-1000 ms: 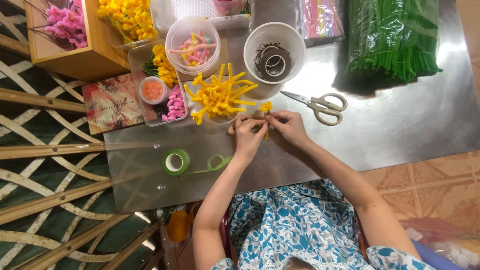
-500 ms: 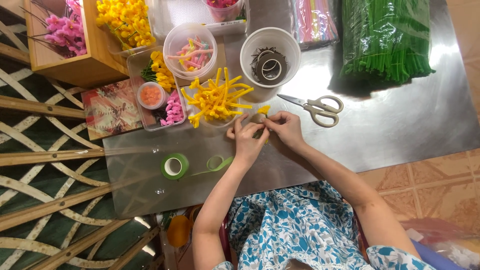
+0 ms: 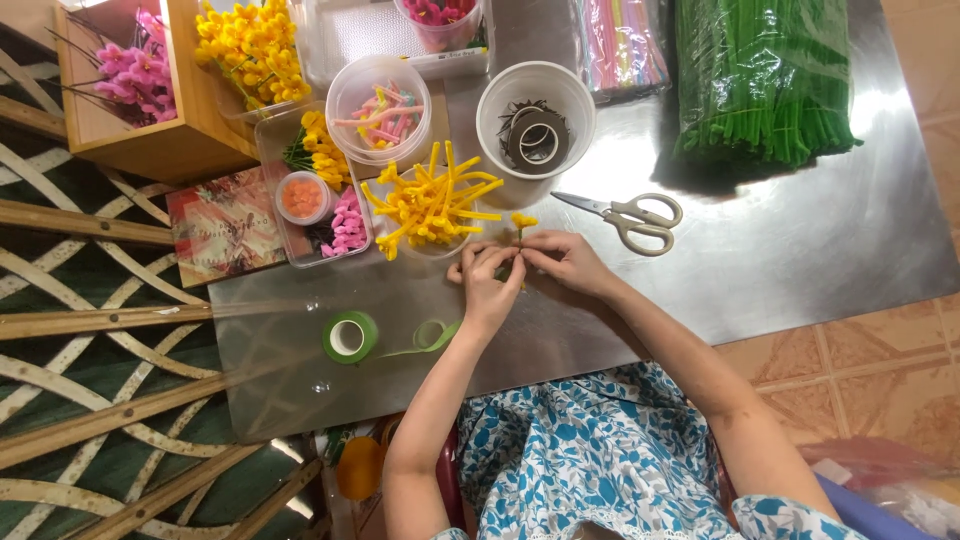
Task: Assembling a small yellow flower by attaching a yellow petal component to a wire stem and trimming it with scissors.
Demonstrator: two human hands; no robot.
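Little has shifted: both hands stay pinched together, left hand (image 3: 492, 272) and right hand (image 3: 562, 262) gripping a small yellow pipe-cleaner flower (image 3: 522, 221) above the metal table (image 3: 800, 250), its stem seemingly half-wrapped, green floral tape rolls (image 3: 348, 336) waiting nearby.

A shiny metal counter (image 3: 800, 260) fills the middle and upper right of the frame, catching bright glare near its upper right. Orange-brown floor tiles (image 3: 880, 370) show at lower right, and a green mat with curved wooden slats (image 3: 90, 380) covers the left side.
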